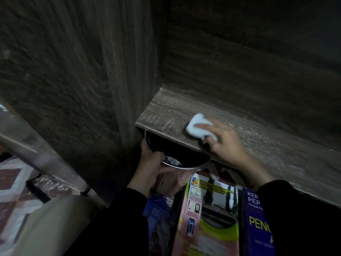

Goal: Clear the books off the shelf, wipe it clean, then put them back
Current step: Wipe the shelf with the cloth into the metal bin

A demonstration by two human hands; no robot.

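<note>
On the dusty dark wooden shelf (166,111), the right hand (224,143) held a white wadded cloth (195,131): soft, light, best pinned under spread fingers (203,125). The left hand (151,163) gripped a dark metal-rimmed bowl (177,154) by its rim just below.

Dark grey-brown wood-grain shelf board (166,111) runs from far-left corner toward near right. Meets matching back panel (239,61) at far edge and side wall (144,61) at left end. Pale dusty streaks across surface, thickest toward right. Small white folded cloth (193,131) lies on board near front edge, toward left end. Right hand (225,143) rests on cloth, fingers over its top.
</note>
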